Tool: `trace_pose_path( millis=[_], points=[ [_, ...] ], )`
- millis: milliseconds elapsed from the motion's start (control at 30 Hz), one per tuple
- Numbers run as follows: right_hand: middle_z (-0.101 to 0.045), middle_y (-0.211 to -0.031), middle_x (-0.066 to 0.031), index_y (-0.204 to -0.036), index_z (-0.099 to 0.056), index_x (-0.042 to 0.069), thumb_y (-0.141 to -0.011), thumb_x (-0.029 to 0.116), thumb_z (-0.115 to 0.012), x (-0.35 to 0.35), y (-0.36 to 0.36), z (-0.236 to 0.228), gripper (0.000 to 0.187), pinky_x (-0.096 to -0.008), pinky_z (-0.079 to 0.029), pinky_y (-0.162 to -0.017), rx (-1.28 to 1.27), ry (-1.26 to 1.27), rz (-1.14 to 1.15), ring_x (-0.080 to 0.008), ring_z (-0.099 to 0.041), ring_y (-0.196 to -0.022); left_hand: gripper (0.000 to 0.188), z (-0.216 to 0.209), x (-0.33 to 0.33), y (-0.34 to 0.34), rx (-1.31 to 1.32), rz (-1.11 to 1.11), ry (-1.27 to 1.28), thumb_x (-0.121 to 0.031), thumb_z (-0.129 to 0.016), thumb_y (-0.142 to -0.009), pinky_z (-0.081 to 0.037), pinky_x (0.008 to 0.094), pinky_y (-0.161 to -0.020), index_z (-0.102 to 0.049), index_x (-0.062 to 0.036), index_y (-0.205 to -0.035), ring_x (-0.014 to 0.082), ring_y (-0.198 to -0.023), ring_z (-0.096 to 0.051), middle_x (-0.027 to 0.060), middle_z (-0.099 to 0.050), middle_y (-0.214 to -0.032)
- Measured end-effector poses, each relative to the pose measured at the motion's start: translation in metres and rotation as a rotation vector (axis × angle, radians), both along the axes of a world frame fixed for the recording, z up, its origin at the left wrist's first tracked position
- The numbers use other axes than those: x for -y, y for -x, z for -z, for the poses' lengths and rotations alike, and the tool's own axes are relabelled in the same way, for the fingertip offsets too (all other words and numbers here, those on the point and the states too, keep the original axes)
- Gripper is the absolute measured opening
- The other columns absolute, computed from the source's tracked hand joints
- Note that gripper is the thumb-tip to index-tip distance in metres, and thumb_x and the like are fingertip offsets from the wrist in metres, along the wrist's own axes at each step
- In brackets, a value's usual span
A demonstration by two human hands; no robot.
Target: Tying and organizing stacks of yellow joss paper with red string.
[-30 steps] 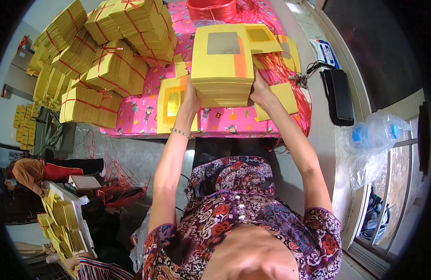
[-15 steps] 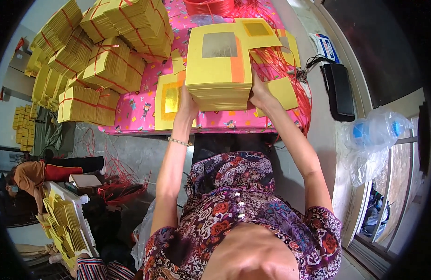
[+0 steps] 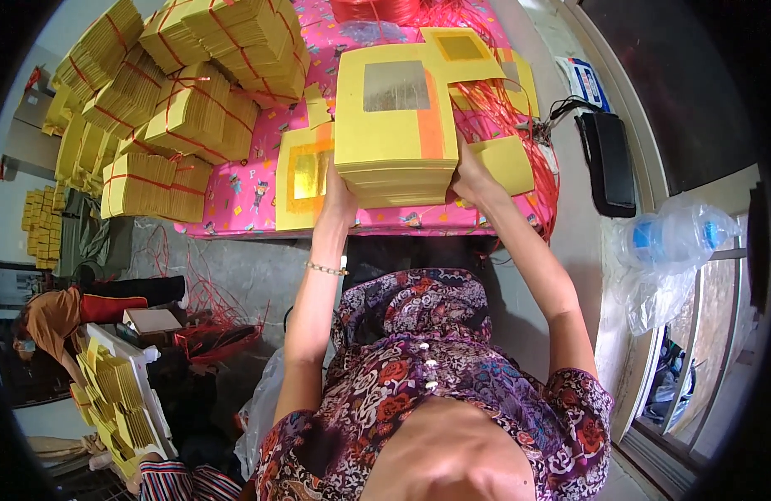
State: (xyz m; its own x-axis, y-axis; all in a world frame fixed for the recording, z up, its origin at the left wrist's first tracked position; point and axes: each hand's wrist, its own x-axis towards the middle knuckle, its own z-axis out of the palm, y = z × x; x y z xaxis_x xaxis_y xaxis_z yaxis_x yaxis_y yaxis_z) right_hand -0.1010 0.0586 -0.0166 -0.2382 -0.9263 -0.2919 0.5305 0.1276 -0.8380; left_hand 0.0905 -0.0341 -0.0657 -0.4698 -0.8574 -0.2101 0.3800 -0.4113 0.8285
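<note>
A thick stack of yellow paper (image 3: pixel 384 138) stands at the front of the pink table, its top sheet marked with a silver square and an orange stripe. My left hand (image 3: pixel 340 194) presses against the stack's left side, and my right hand (image 3: pixel 473 177) grips the right side; the fingertips of both are partly hidden by the paper. Under and beside my left hand lies a yellow sheet with a gold square (image 3: pixel 310 175). A plain yellow sheet (image 3: pixel 504 163) lies flat beside my right hand. Behind the stack is another sheet with a gold square (image 3: pixel 462 47).
Bundles of yellow paper tied with red strips (image 3: pixel 197 113) are piled at the table's left. Loose red plastic strips (image 3: pixel 536 192) hang over the right edge. A black pouch (image 3: pixel 604 163) and a plastic bottle (image 3: pixel 678 238) are further right. Another person (image 3: pixel 55 321) works at lower left.
The paper stack has shifted slightly nearer and to the right between my hands, its front tilting a little. Both hands moved with it.
</note>
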Motion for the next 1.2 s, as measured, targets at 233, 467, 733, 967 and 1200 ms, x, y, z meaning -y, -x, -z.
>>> trace_pose_path(
  millis=[233, 467, 733, 967, 1200],
  points=[
    [-0.055, -0.130, -0.0060, -0.135, -0.045, 0.007, -0.100, 0.037, -0.043, 0.002, 0.050, 0.007, 0.046, -0.0389, -0.042, -0.099, 0.061, 0.024, -0.107, -0.0166, -0.051, -0.119, 0.050, -0.002, -0.005, 0.007, 0.002, -0.030, 0.003, -0.045, -0.037, -0.099, -0.037, 0.0342, -0.102, -0.049, -0.0082, -0.130, 0.0157, -0.124, -0.046, 0.0046, -0.053, -0.131],
    [-0.063, -0.108, -0.0070, -0.112, -0.059, 0.003, -0.100, 0.021, -0.046, -0.065, 0.063, -0.040, 0.025, -0.0282, -0.050, -0.076, -0.673, 0.194, 0.395, -0.0148, -0.062, -0.092, 0.040, -0.007, -0.007, -0.002, 0.010, -0.072, 0.020, -0.036, -0.038, -0.100, -0.039, 0.0321, -0.099, -0.053, -0.0062, -0.124, 0.0138, -0.118, -0.049, 0.0046, -0.056, -0.127],
    [-0.054, -0.103, -0.0125, -0.110, -0.059, 0.007, -0.081, 0.018, -0.064, -0.088, 0.047, 0.056, 0.031, -0.0436, -0.038, -0.087, -1.784, 0.082, 0.408, -0.0309, -0.050, -0.102, 0.042, -0.026, -0.027, -0.012, 0.218, -0.370, 0.319, -0.028, -0.037, -0.101, -0.037, 0.0363, -0.102, -0.044, -0.0012, -0.133, 0.0206, -0.121, -0.046, 0.0104, -0.050, -0.128],
    [-0.049, -0.116, -0.0154, -0.118, -0.053, 0.004, -0.083, 0.028, -0.064, -0.071, 0.057, 0.097, 0.044, -0.0452, -0.034, -0.093, -1.855, -0.091, 0.306, -0.0341, -0.044, -0.111, 0.037, -0.043, -0.032, -0.023, 0.303, -0.483, 0.561, -0.020, -0.041, -0.100, -0.041, 0.0355, -0.099, -0.047, 0.0004, -0.130, 0.0209, -0.116, -0.050, 0.0120, -0.051, -0.126],
    [-0.049, -0.115, -0.0161, -0.119, -0.053, 0.004, -0.089, 0.026, -0.059, -0.069, 0.064, 0.082, 0.038, -0.0460, -0.034, -0.094, -1.770, -0.064, 0.274, -0.0343, -0.045, -0.110, 0.022, -0.081, -0.027, -0.028, 0.543, -0.452, 1.239, -0.006, -0.063, -0.083, -0.045, 0.0376, -0.092, -0.065, -0.0030, -0.105, 0.0265, -0.104, -0.057, 0.0109, -0.062, -0.104]
  ],
)
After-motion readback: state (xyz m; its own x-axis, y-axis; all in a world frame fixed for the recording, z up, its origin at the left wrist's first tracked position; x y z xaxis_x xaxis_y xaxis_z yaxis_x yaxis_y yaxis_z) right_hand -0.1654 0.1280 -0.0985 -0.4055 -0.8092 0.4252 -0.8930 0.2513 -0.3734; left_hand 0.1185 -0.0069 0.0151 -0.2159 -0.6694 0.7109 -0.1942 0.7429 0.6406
